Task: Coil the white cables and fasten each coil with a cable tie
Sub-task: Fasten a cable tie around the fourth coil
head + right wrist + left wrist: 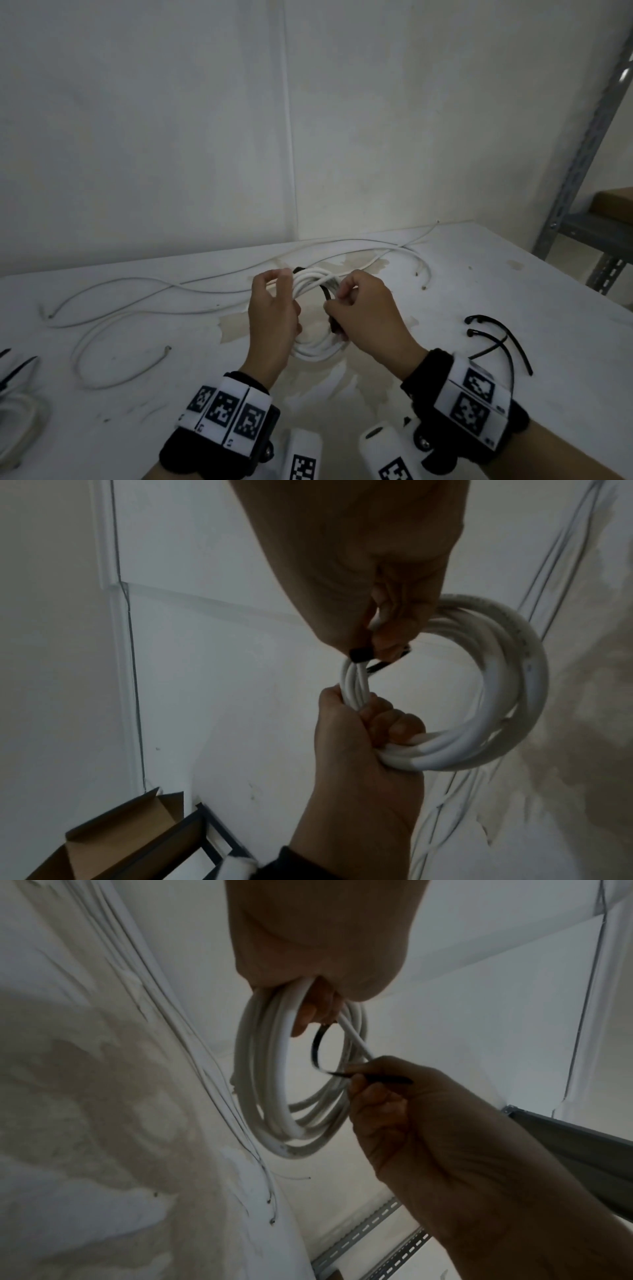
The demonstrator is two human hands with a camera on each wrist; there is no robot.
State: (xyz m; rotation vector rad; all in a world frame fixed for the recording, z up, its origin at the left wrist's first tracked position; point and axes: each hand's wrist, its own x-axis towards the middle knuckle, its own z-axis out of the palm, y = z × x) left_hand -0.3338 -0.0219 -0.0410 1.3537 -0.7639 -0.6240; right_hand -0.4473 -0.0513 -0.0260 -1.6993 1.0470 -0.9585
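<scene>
Left hand: I see my left hand [272, 317] curled tight around one side of the white cable coil [313, 282], with the strands bunched in the fist; the right wrist view shows those fingers [394, 723] wrapped over the bundle.
Right hand: my right hand [364, 317] pinches the black cable tie [326, 294] between thumb and fingertips, beside the left hand on the other side of the coil.
Coil: I hold it up above the counter [513, 294], between both hands, several loops stacked in a rough ring; the lower loops hang below my hands.
Cable tie: it arcs across the opening of the coil in the left wrist view, and its tail pokes out past my right fingers. Its head sits against the strands in the right wrist view. I cannot tell whether it is threaded through.
Loose cables: more white cables [144, 298] lie uncoiled across the counter, from the left side back toward the wall.
Spare ties: a few black ties [496, 339] lie on the counter just beside my right wrist.
Left edge: another white coil with a black tie [17, 404] rests at the counter's left edge, partly cut off.
Shelving: a grey metal rack [589, 164] stands to the right, past the counter.
</scene>
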